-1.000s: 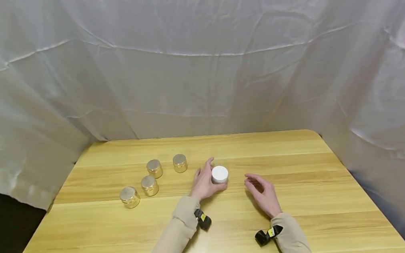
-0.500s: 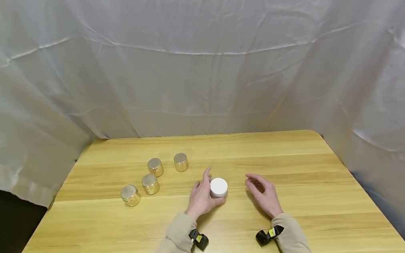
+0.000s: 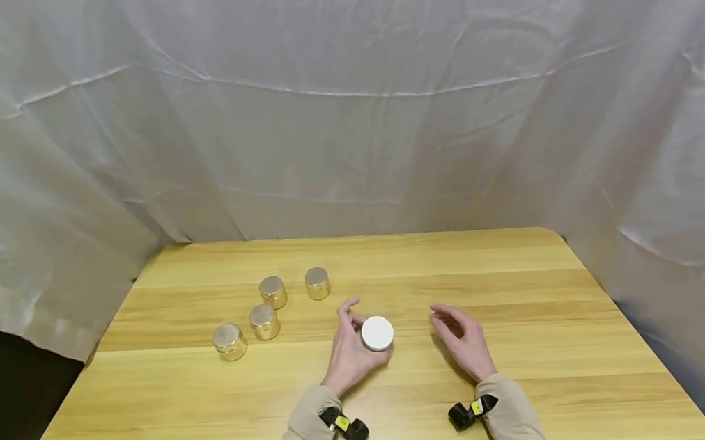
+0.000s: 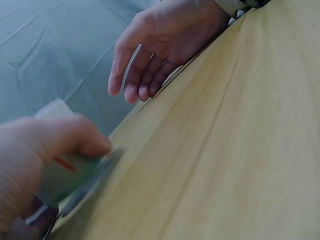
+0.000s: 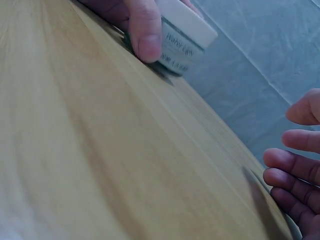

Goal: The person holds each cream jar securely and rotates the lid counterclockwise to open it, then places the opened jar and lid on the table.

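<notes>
My left hand grips a small cosmetic cream jar with a white lid, thumb on the near side and fingers round the far side. The right wrist view shows dark lettering on the pale greenish wall of the jar, its base close over the table. My right hand lies on its little-finger side to the right of the jar, fingers loosely bent with nothing in them. In the left wrist view the right hand appears beyond the jar, which is blurred and partly hidden by the left thumb.
Several gold jars stand at the left of the wooden table: one at the front, others behind it, the rightmost gold jar farthest back. A grey curtain hangs along the back and sides. Both wrists carry small black cameras.
My left hand has drawn the white-lidded jar nearer to me and slightly left, and the lid now faces the head camera more. The right hand and the gold jars stay in place.
</notes>
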### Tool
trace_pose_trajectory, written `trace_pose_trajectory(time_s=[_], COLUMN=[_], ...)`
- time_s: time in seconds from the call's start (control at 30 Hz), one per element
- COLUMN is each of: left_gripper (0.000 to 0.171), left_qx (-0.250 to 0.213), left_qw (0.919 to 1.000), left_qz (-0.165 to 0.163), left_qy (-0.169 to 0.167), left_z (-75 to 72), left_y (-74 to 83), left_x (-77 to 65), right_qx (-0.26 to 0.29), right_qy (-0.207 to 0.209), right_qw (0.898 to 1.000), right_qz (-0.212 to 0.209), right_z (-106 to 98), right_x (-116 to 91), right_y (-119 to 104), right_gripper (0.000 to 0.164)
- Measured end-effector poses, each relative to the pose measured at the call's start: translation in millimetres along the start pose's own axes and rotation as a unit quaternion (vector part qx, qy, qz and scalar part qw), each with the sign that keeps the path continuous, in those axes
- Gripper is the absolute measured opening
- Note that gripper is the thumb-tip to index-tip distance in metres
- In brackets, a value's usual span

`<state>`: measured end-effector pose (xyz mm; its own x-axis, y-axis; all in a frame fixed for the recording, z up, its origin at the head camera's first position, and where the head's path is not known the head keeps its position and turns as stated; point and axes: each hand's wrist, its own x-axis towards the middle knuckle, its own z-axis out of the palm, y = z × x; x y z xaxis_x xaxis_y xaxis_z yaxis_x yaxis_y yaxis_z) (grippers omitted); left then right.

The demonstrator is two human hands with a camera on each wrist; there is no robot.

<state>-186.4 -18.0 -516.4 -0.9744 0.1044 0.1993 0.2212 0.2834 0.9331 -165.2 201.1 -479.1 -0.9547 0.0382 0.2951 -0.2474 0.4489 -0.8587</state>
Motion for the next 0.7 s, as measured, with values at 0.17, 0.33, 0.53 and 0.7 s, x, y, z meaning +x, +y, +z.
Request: trace_pose_trajectory(time_s=[0.17,0.33,0.53,0.7], left_gripper=[0.102,0.109,0.11,0.106], left_qx=[-0.094,-0.156,-0.189,-0.202], left_qw=[0.9954,0.9861,0.9796,0.9762], left_qz=[0.005,-0.004,-0.034,-0.059], left_qy=[-0.018,-0.057,-0.061,-0.054], left_z=[0.8,0.2,-1.9,-3.3], left_y=[-2.3,-1.8,-1.6,-1.0], left_x=[1.1,1.1,1.7,2.7], right_qx=[-0.004,-0.01,-0.009,-0.015], right_qy=[0.0,-0.004,-0.012,-0.013], right_qw=[1.0,1.0,1.0,1.0], right_qz=[-0.006,-0.017,-0.019,-0.019], right_z=[-0.3,-0.6,-0.3,0.0], right_x=[0.6,1.0,0.7,0.5], right_y=[0.5,0.9,0.8,0.2], right_gripper=[0.027,0.027,0.027,0.026])
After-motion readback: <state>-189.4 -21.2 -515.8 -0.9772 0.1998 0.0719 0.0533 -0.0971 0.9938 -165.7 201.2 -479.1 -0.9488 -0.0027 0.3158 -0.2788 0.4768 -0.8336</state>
